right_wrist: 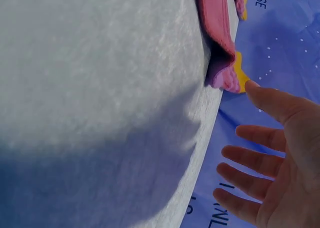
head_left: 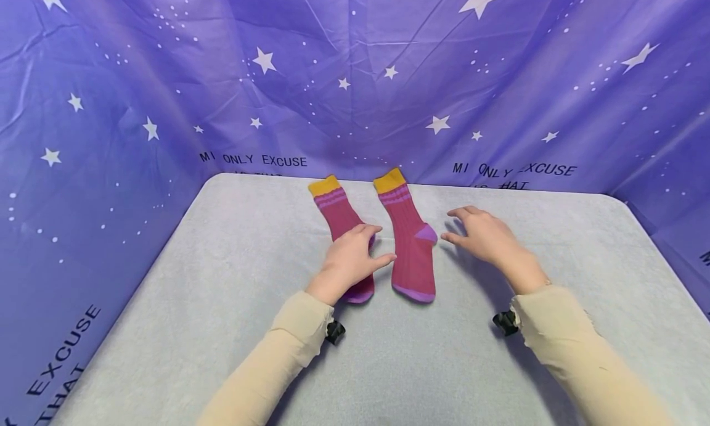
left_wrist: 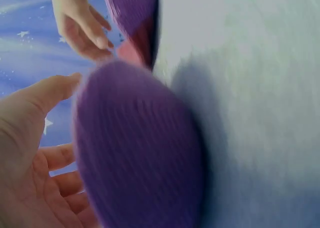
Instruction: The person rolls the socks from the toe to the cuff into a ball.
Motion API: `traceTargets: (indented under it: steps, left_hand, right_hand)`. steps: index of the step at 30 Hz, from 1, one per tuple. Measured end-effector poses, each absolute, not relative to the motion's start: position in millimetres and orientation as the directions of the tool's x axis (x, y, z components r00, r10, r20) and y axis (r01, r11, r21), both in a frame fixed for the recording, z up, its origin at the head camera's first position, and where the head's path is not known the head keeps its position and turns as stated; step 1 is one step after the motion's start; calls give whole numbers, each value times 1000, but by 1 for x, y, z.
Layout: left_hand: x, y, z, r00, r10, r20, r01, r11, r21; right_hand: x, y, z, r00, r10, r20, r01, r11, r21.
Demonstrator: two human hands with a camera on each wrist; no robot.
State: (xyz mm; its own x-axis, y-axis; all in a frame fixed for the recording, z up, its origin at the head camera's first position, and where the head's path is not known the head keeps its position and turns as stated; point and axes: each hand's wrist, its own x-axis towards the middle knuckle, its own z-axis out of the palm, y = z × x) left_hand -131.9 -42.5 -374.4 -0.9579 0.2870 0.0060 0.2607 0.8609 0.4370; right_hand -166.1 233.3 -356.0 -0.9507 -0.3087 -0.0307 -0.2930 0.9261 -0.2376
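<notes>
Two maroon socks with yellow cuffs and purple stripes, heels and toes lie side by side, cuffs toward the back. Over the left sock (head_left: 339, 215) hovers my left hand (head_left: 349, 259), fingers spread and relaxed, hiding part of its middle and heel. In the left wrist view its purple toe (left_wrist: 140, 148) looms close, with the thumb and fingers apart behind it. My right hand (head_left: 484, 233) is held to the right of the right sock (head_left: 409, 241), apart from it. Loosely extended fingers (right_wrist: 255, 160) with nothing in them show in the right wrist view.
Beneath the socks is a table with a pale grey cloth (head_left: 194, 303). A purple-blue curtain (head_left: 355, 118) with white stars and black lettering hangs behind it and along the sides. Each wrist carries a small black camera (head_left: 335, 332) below a cream sleeve.
</notes>
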Motion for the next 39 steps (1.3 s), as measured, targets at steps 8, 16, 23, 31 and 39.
traceTargets:
  steps: [8,16,23,31,39]
  left_hand:
    - [-122,-29,-373,-947,319,-31,255,809,529]
    - [-113,-24,-373,-944,329,-29,251,770,586]
    - [-108,-22,-376,-946,325,-15,244,739,628]
    - [-102,-20,-378,-949,311,-45,197,701,685]
    - [-99,-19,-386,-947,320,-42,183,641,745]
  right_hand:
    - [-172,223,-356,-950,-308,-49,-288,926,-243]
    - [-182,213,-358,-944,-330,-32,-312,917,-247]
    - [-191,203,-356,-938,-345,-28,-327,908,-261]
    - [-203,193,-355,-938,-344,-51,-307,888,-344]
    - [-216,185,-362,-930,-364,-52,-300,832,-467]
